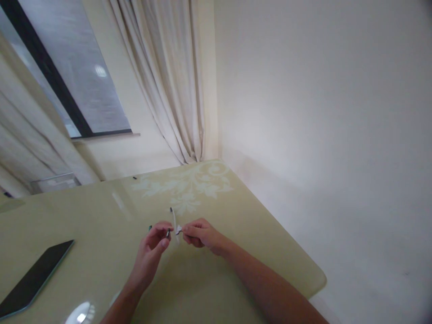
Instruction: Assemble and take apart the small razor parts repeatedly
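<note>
My left hand (153,245) is closed around a small dark cylindrical piece (168,233), pinched between thumb and fingers. Facing it a short gap away, my right hand (200,236) has its fingers pressed together on a small thing with a whitish and dark end (178,230), whose kind I cannot make out. Just beyond the fingertips a slim white stick-like thing (174,218) with a dark tip lies on the table; its near part is partly hidden between the hands. A small dark-green bit (150,228) shows behind my left hand.
The glossy yellowish table (236,270) has a white floral pattern and a rounded corner at right. A dark flat tablet-like panel (37,279) lies on the left. A tiny black piece (134,177) sits near the far edge. Curtains (168,81) and a wall (320,135) stand beyond.
</note>
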### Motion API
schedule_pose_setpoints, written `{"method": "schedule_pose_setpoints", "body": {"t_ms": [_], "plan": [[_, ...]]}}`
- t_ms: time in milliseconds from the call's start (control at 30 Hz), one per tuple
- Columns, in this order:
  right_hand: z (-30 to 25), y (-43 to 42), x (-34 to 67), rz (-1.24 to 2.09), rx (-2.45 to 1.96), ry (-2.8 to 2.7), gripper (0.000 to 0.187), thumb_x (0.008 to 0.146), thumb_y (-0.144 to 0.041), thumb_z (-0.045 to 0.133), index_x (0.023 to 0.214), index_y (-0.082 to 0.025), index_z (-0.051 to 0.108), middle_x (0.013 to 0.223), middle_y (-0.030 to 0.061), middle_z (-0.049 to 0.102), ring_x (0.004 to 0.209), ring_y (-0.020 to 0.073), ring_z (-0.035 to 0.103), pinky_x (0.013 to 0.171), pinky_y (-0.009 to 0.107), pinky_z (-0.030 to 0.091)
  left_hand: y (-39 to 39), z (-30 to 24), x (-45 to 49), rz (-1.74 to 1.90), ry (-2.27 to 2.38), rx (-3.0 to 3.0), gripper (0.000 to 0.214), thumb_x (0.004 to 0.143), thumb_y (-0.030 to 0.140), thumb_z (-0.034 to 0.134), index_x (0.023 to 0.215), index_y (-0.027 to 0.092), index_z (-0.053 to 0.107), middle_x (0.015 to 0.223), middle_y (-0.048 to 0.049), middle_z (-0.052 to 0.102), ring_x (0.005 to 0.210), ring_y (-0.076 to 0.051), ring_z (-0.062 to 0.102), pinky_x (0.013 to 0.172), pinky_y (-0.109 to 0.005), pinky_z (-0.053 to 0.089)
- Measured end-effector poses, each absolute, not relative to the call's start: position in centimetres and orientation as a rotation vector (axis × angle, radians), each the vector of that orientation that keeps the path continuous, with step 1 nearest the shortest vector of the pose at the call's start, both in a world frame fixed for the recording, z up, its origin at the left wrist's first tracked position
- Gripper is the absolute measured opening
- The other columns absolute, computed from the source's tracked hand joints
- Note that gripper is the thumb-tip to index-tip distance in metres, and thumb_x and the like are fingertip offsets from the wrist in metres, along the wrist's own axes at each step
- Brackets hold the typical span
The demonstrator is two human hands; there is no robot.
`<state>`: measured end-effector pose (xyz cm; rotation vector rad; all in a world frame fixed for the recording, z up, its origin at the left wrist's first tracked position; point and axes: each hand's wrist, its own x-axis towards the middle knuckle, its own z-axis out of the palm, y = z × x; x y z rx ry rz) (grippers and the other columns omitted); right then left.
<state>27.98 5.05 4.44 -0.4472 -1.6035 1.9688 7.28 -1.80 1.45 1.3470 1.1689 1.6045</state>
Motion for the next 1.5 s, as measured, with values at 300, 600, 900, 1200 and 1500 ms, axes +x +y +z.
{"method": "schedule_pose_setpoints", "body": {"t_ms": [300, 600, 900, 1200, 1500], "plan": [[4.7, 10.3, 30.3, 1.617, -0.563, -0.834, 0.067, 0.079, -0.083, 0.062, 0.062, -0.021, 0.045, 0.047, -0.0113, 0.028, 0.038, 0.0047, 0.017, 0.039, 0.024, 0.009, 5.2, 3.7, 13.5, 0.932, 1.653, 1.94, 0.038, 0.076, 0.047, 0.08, 0.103, 0.021, 0.079, 0.101, -0.0072, 0.075, 0.077, -0.02, 0.063, 0.072, -0.031, 0.05], [4.3, 12.9, 34.4, 1.503, -0.61, -0.557, 0.061, 0.087, -0.076, 0.057, 0.063, -0.023, 0.037, 0.046, -0.0114, 0.026, 0.036, 0.0065, 0.016, 0.036, 0.024, 0.013, 12.3, 1.6, 22.3, 0.807, 1.821, 1.943, 0.039, 0.081, 0.037, 0.077, 0.112, 0.013, 0.076, 0.09, -0.0118, 0.075, 0.084, -0.026, 0.069, 0.074, -0.033, 0.045], [4.2, 12.2, 33.2, 1.581, -0.653, -0.593, 0.057, 0.088, -0.074, 0.057, 0.068, -0.023, 0.043, 0.05, -0.011, 0.028, 0.038, 0.0067, 0.018, 0.038, 0.025, 0.013, 3.9, 1.8, 10.0, 0.943, 1.781, 1.943, 0.036, 0.091, 0.049, 0.053, 0.088, 0.025, 0.079, 0.09, -0.0081, 0.08, 0.084, -0.027, 0.07, 0.078, -0.037, 0.051], [3.8, 9.0, 30.1, 1.714, -0.676, -0.842, 0.058, 0.08, -0.074, 0.068, 0.067, -0.021, 0.048, 0.05, -0.0114, 0.031, 0.039, 0.0042, 0.018, 0.039, 0.023, 0.012, -0.7, 0.2, -4.0, 0.597, 2.445, 1.669, 0.063, 0.084, 0.06, 0.059, 0.138, 0.029, 0.069, 0.145, -0.0146, 0.062, 0.128, -0.048, 0.056, 0.099, -0.067, 0.045], [2.8, 6.7, 28.6, 1.736, -0.831, -1.136, 0.055, 0.076, -0.069, 0.076, 0.07, -0.019, 0.056, 0.05, -0.0112, 0.034, 0.04, 0.0042, 0.019, 0.04, 0.024, 0.009, 0.0, 0.7, -0.3, 0.975, 2.16, 1.792, 0.032, 0.084, 0.048, 0.067, 0.108, 0.03, 0.079, 0.124, -0.0095, 0.072, 0.117, -0.036, 0.06, 0.104, -0.055, 0.044]]}}
